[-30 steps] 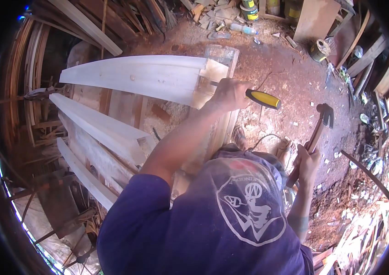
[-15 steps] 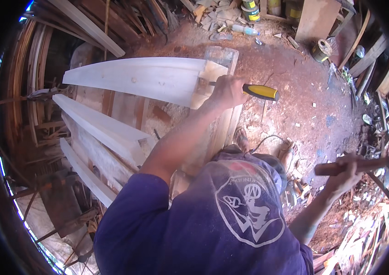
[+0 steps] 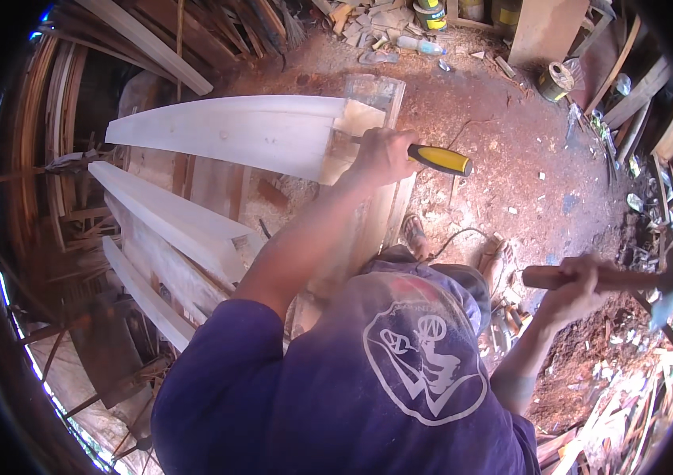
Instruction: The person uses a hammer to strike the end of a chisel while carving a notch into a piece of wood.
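Observation:
My left hand [image 3: 386,158] is closed round a chisel [image 3: 442,160] with a yellow and black handle. The handle sticks out to the right, and the blade, mostly hidden by my fingers, points at the stepped right end of a long pale wooden board [image 3: 225,131]. That board lies across a workbench [image 3: 377,91]. Out to the right, well apart from the chisel, my right hand [image 3: 578,291] grips a hammer [image 3: 542,276] by its wooden handle. Its dark head is at the far right, partly lost in glare.
Two more pale pieces of timber, a thick beam [image 3: 170,218] and a narrower one [image 3: 142,293], lie nearer on the left. Stacked planks [image 3: 63,119] line the left side. Cans [image 3: 556,81], a plastic bottle [image 3: 422,45] and wood scraps lie on the dusty floor.
My right hand has moved a little to the left with the hammer. The left hand keeps its hold on the chisel at the board's end. The whole view has shifted slightly.

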Demonstrator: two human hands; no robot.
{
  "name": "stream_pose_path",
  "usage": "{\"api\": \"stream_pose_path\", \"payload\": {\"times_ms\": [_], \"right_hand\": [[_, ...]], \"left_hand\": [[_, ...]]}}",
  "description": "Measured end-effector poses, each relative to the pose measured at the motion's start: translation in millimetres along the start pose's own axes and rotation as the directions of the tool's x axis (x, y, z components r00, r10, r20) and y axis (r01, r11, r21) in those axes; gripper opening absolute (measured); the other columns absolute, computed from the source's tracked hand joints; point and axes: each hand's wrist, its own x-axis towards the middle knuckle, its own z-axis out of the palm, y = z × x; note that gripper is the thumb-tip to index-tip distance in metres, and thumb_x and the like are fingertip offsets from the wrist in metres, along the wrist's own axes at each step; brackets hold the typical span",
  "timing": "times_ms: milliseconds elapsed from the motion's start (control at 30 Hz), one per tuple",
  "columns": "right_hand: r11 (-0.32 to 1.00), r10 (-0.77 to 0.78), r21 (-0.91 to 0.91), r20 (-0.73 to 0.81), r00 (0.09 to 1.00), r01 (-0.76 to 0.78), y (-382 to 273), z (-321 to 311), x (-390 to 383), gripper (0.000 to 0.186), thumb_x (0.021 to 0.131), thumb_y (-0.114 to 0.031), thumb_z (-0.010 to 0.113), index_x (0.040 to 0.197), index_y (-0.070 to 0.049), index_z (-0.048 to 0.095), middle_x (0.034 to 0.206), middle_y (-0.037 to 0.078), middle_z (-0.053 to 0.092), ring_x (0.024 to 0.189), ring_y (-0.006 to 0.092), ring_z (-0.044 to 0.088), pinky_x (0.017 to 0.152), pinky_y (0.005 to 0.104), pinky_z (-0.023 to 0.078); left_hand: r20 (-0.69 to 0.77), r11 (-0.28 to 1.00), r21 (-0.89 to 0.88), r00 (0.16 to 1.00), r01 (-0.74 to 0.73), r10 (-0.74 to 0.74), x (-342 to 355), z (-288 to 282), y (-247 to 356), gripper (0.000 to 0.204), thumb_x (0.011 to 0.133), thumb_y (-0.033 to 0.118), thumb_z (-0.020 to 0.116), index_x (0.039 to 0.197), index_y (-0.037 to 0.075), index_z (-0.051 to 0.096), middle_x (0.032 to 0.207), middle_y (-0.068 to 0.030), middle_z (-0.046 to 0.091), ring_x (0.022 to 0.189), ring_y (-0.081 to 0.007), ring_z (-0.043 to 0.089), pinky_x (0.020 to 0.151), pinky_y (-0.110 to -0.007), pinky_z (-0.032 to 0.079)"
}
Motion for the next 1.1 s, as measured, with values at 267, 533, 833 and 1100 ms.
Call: {"api": "stream_pose_path", "payload": {"times_ms": [267, 533, 833, 1100], "right_hand": [[0.864, 0.35, -0.503, 0.633, 0.69, 0.023, 82.0, 31.8, -69.8, 0.014, 0.088, -0.007, 0.065, 0.097, 0.001, 0.057, 0.063, 0.013, 0.062, 0.051, 0.0231, 0.059, 0.046, 0.0401, 0.047], [0.952, -0.015, 0.306, 0.134, 0.991, -0.027, 65.2, 10.7, -44.6, 0.013, 0.097, -0.015, 0.056, 0.09, -0.007, 0.049, 0.06, 0.001, 0.052, 0.047, 0.0063, 0.046, 0.044, 0.0262, 0.043], [0.887, 0.353, -0.449, 0.506, 0.787, -0.109, 110.5, 12.7, -63.9, 0.009, 0.087, -0.005, 0.06, 0.091, 0.002, 0.057, 0.063, 0.008, 0.058, 0.047, 0.0166, 0.055, 0.041, 0.0332, 0.042], [0.848, 0.424, -0.453, 0.269, 0.865, -0.275, 92.1, -17.6, -19.5, 0.007, 0.086, -0.007, 0.061, 0.085, -0.005, 0.054, 0.061, 0.001, 0.052, 0.047, 0.0092, 0.048, 0.043, 0.0276, 0.037]], "left_hand": [[0.082, 0.996, 0.072, 0.995, 0.057, -0.063, 8.4, 0.8, 11.2, 0.018, 0.071, 0.016, 0.074, 0.089, 0.01, 0.07, 0.074, -0.0131, 0.07, 0.074, -0.0341, 0.07, 0.072, -0.047, 0.053], [0.223, 0.972, 0.141, 0.951, 0.186, -0.214, 16.5, -4.7, 14.2, 0.03, 0.078, 0.014, 0.069, 0.107, 0.017, 0.073, 0.092, -0.0135, 0.074, 0.09, -0.0349, 0.071, 0.085, -0.045, 0.055], [0.119, 0.996, 0.085, 0.992, 0.034, -0.044, 6.1, 5.5, -24.4, 0.016, 0.074, 0.019, 0.071, 0.086, 0.01, 0.067, 0.072, -0.0149, 0.068, 0.074, -0.0353, 0.069, 0.068, -0.049, 0.054], [-0.211, 0.967, -0.236, 0.976, -0.098, 0.048, -11.9, -45.2, -37.6, 0.004, 0.078, 0.008, 0.069, 0.08, 0.008, 0.065, 0.068, -0.0115, 0.066, 0.062, -0.0263, 0.063, 0.059, -0.041, 0.048]]}}
